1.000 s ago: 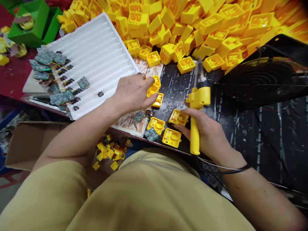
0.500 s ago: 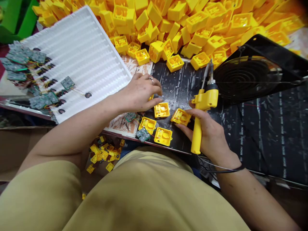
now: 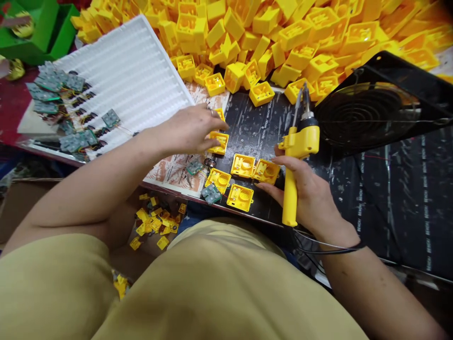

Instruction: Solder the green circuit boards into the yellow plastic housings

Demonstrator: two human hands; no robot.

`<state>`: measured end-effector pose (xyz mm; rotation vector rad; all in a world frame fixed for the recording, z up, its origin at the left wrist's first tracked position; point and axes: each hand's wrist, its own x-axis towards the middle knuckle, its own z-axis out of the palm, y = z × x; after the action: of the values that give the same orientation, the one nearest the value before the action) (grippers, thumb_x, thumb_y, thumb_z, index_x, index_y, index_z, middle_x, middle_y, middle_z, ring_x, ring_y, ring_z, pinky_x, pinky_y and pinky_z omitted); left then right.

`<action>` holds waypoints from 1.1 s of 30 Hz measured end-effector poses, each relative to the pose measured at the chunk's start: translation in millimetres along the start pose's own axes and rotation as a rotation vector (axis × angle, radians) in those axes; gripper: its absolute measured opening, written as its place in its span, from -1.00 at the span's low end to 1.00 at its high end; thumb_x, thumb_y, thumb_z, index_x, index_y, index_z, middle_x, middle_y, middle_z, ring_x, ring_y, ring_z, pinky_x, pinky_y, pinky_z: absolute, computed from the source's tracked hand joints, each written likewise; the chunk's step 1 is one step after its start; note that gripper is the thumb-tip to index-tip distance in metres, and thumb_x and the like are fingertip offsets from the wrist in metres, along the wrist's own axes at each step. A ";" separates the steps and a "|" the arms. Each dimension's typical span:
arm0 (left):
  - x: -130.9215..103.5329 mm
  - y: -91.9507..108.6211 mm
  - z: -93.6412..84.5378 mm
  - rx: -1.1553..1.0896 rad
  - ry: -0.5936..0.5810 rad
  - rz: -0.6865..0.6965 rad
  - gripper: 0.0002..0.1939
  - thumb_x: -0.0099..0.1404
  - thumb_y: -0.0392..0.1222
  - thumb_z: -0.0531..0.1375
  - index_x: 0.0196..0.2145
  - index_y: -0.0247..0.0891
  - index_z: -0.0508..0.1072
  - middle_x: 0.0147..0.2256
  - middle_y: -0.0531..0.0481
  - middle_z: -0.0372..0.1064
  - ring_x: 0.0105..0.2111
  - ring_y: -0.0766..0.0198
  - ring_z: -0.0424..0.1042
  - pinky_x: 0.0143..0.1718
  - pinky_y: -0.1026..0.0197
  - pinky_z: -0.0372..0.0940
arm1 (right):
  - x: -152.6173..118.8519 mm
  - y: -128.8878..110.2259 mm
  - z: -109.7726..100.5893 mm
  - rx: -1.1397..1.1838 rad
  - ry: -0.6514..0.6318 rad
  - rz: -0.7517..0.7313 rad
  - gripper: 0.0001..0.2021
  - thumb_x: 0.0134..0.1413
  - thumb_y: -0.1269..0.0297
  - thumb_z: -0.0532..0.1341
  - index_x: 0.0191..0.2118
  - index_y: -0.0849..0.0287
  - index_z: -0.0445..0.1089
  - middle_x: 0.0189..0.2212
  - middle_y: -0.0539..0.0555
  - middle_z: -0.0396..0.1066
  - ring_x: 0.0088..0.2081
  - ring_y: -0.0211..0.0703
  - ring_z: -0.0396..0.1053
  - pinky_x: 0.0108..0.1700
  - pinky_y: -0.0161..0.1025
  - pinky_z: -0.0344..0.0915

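Since half a second ago, one yellow case (image 3: 243, 165) has shifted right across the dark mat (image 3: 255, 118) and now touches the rightmost case (image 3: 268, 171). The left hand (image 3: 191, 130) has drawn back left to another case, the hand-side case (image 3: 220, 142); its fingers curve loosely there, and whether they grip cannot be told. The right hand (image 3: 311, 189) grips a yellow soldering gun (image 3: 300, 141), tip pointing away from the person, thumb and a finger spread beside the rightmost case.

Nearer the table edge sit two more cases, the near case (image 3: 239, 197) and the wired case (image 3: 217, 180), a green circuit board (image 3: 211, 193) overlapping its lower edge.

The step in hand looks like laying cases out, hollow side up, ahead of soldering. The next move seems to call for a firm pinch and a short, level slide, with the hot tip kept well away from the left fingers.
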<state>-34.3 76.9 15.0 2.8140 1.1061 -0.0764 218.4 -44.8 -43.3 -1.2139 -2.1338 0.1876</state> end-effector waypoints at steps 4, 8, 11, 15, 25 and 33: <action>-2.1 1.8 6.6 0.136 -0.093 -0.056 -0.56 0.17 -0.06 0.24 -0.01 -0.25 0.48 -0.22 -0.14 0.48 -0.12 -0.04 0.40 -0.14 0.07 0.24 | 16.5 -2.6 11.6 0.055 -0.067 -0.080 -0.56 0.15 0.18 0.27 0.11 0.09 0.20 -0.08 0.15 0.42 -0.08 -0.01 0.44 0.00 -0.06 0.42; 10.3 22.5 17.3 0.105 0.030 -0.221 -0.49 0.18 0.15 0.22 0.00 -0.17 0.48 -0.30 -0.08 0.43 -0.21 -0.02 0.43 -0.20 0.05 0.27 | 20.3 -1.3 21.9 0.041 -0.071 -0.061 -0.61 0.20 0.23 0.22 0.11 0.08 0.19 -0.10 0.13 0.44 -0.21 -0.10 0.48 -0.19 -0.19 0.45; 16.7 34.9 15.7 0.037 -0.008 -0.229 -0.51 0.24 0.25 0.12 -0.13 -0.17 0.54 -0.38 -0.05 0.42 -0.30 0.05 0.44 -0.21 0.04 0.28 | 15.6 0.8 20.4 0.014 -0.034 -0.037 -0.62 0.20 0.26 0.22 0.10 0.12 0.19 -0.11 0.16 0.45 -0.23 -0.09 0.49 -0.24 -0.21 0.45; 2.9 14.8 -7.4 -0.055 0.034 -0.267 -0.51 0.39 0.14 -0.05 -0.27 -0.21 0.55 -0.42 -0.03 0.42 -0.28 0.11 0.44 -0.15 0.06 0.26 | 13.3 1.2 13.6 0.010 -0.022 -0.045 -0.58 0.15 0.23 0.27 0.09 0.11 0.20 -0.08 0.17 0.45 -0.23 -0.07 0.50 -0.25 -0.21 0.46; -45.0 -15.9 -1.3 0.272 -0.161 0.014 -0.59 0.26 -0.35 0.02 0.03 -0.28 0.41 0.18 -0.14 0.26 0.26 0.00 0.07 0.27 -0.23 -0.12 | 47.1 -10.0 21.5 0.039 -0.142 -0.090 -0.57 0.16 0.18 0.26 0.10 0.10 0.19 -0.07 0.19 0.43 -0.12 0.03 0.46 -0.06 -0.02 0.43; -28.5 -7.9 5.3 0.314 -0.133 0.045 -0.74 0.24 -0.38 0.01 -0.32 -0.28 0.50 -0.18 -0.10 0.44 0.10 0.03 0.24 0.19 -0.06 0.03 | 49.6 -8.0 35.0 0.094 -0.184 -0.075 -0.57 0.16 0.20 0.24 0.11 0.10 0.17 -0.05 0.16 0.43 -0.17 -0.05 0.49 -0.18 -0.16 0.46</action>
<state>-60.5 62.8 11.6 3.0467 1.0836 -0.4647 174.1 -2.4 -43.0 -1.0970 -2.2961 0.3754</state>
